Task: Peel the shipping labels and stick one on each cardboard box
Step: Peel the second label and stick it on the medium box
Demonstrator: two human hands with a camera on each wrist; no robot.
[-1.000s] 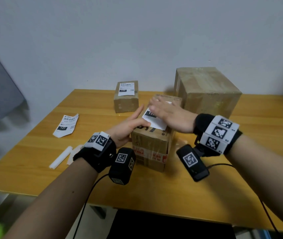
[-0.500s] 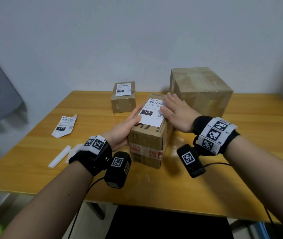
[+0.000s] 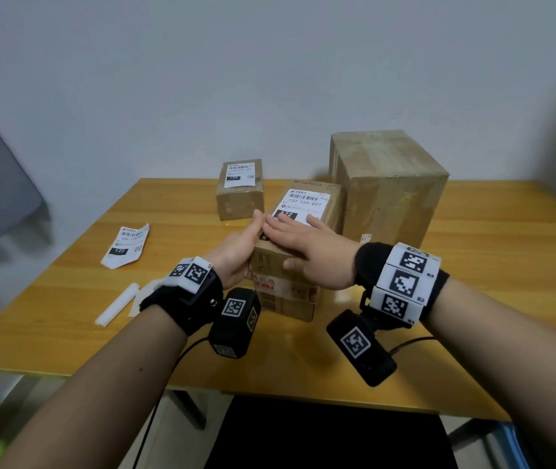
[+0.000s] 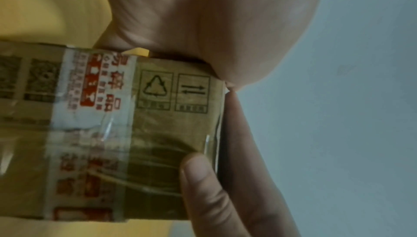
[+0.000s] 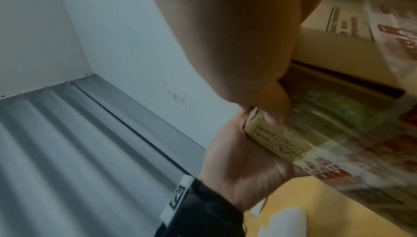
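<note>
the right hand [image 3: 307,247] has slid back toward the near edge of the middle box [image 3: 286,265], so the label [image 3: 303,203] it was covering a second ago now shows most of its barcode and printed number, lying flat on the box top. the hand rests there with fingers straight and spread, palm down over the near end of the label, gripping nothing; its thumb hangs over the near face. the left hand [image 3: 236,252] steadies the box from its left side, fingers flat along that side and the thumb pressed on the near face, as the left wrist view shows, so it braces rather than clutches. that looks like a smoothing stroke finishing, and this box seems done bar a last press on the near corners. the small box [image 3: 239,194] at the far left already carries a label. the big box [image 3: 388,187] at the far right, just beside the middle one, shows none on the faces in view. a spare label [image 3: 126,245] lies on the table [image 3: 506,248] to the left, apparently the one left for it, with a white strip [image 3: 116,308] nearer.
</note>
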